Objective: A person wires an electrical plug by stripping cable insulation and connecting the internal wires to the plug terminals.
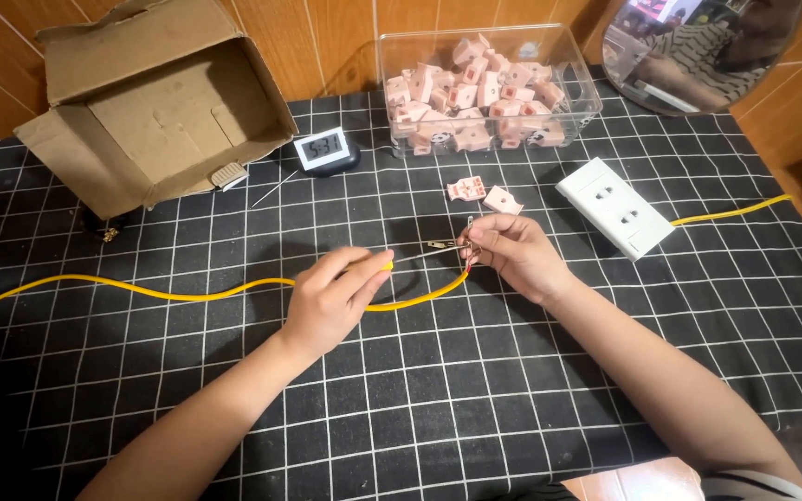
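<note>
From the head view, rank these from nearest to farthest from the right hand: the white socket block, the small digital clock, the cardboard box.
From the right hand:
1. White socket block, just to its right.
2. Small digital clock, up and to the left.
3. Cardboard box, far left corner.

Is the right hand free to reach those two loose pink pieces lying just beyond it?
Probably not yet: the right hand is pinching the wire ends. The two pink pieces lie close, on open cloth, with nothing between.

A smooth yellow plastic-sheathed cable (pixel 187 295) is lying on matt checked cloth (pixel 475 390); at eleven o'clock, rough cardboard box (pixel 155 107); at one o'clock, glossy clear plastic tub (pixel 579 93).
</note>
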